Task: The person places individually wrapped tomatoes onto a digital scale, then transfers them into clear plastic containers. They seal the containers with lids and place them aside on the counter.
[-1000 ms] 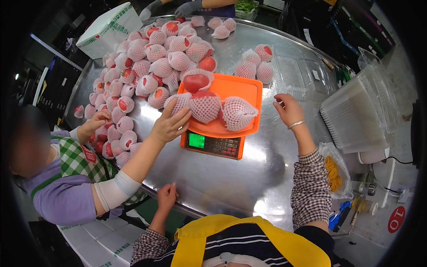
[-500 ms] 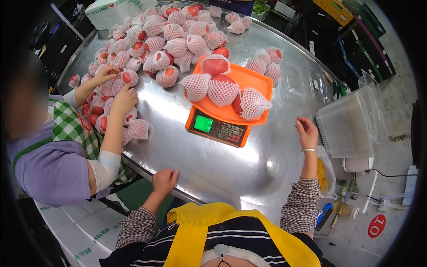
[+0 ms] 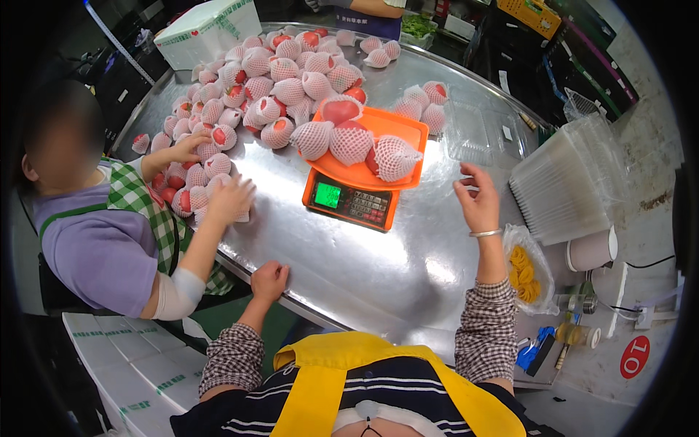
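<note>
My left hand (image 3: pixel 269 281) rests at the near edge of the metal table, its fingers curled in and nothing visible in them. To the right of the scale, my right hand (image 3: pixel 478 201) hovers over the table, bare, with thumb and fingers apart. Between and beyond my hands stands an orange digital scale (image 3: pixel 352 206) with a lit green display. Its orange tray (image 3: pixel 410 135) holds several red tomatoes in foam net sleeves, one of them a netted tomato (image 3: pixel 397 157) at the tray's right side. My right hand is nearest that tray but does not touch it.
A large heap of netted tomatoes (image 3: pixel 285 69) covers the far left, where a co-worker's hands (image 3: pixel 231 198) work. A few netted tomatoes (image 3: pixel 433 119) lie behind the tray, beside clear plastic boxes (image 3: pixel 473 131). Stacked clear trays (image 3: pixel 564 186) and a bag of yellow bands (image 3: pixel 526 275) are at right.
My right hand has lifted slightly and its fingers have spread toward the tray. The co-worker's nearer hand has moved right, over the near end of the heap. The whole view has shifted a little.
</note>
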{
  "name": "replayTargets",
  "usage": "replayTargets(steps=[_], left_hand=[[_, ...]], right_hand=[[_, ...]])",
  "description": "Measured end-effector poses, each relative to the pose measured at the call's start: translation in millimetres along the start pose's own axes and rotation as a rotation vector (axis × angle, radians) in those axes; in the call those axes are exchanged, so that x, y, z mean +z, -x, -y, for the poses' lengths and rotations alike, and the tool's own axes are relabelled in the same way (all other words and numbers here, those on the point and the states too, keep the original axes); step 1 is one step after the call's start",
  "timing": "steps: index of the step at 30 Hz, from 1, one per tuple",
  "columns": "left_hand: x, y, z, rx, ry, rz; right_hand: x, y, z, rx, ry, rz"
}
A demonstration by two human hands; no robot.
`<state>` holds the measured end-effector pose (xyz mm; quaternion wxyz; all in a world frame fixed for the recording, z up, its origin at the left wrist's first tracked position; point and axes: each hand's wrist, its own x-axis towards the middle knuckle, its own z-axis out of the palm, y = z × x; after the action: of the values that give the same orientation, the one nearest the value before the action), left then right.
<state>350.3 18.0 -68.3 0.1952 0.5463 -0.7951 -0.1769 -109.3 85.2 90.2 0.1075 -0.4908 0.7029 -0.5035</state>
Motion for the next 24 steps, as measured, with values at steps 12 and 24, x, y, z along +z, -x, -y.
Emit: replayTargets(steps=[12,24], left_hand=[[-4.7,-15.8,-10.7,-0.137,-0.103,0.168],[25.9,-112.1,-109.1,-0.069,1.109,0.415]], right_hand=[[17.0,-7.6,16.0,-0.182,0.336,0.026],[105.9,-78.8,32.5,-0.005,0.637,0.478]])
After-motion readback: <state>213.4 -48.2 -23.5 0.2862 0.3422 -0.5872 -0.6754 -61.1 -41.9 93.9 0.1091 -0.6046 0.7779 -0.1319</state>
